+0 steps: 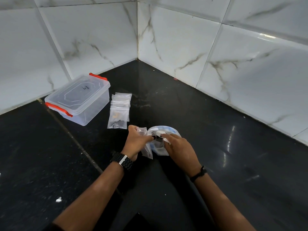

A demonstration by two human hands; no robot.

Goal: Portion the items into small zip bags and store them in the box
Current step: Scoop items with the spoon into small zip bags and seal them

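Note:
My left hand (136, 141) grips a small clear zip bag (146, 151) by its mouth, just left of a larger clear plastic bag (164, 130) that holds dark items. My right hand (180, 148) reaches into that larger bag, its fingertips pinched at the dark items (158, 139). A row of small zip bags (120, 110) lies on the black counter; the nearest one holds dark pieces. A clear plastic box (78, 100) with red clips stands to the left, lid shut.
The black stone counter (216, 139) meets white marble-tiled walls (183, 47) in a corner behind the bags. A seam in the counter (70, 132) runs diagonally on the left. A small white scrap (58, 200) lies near the front left.

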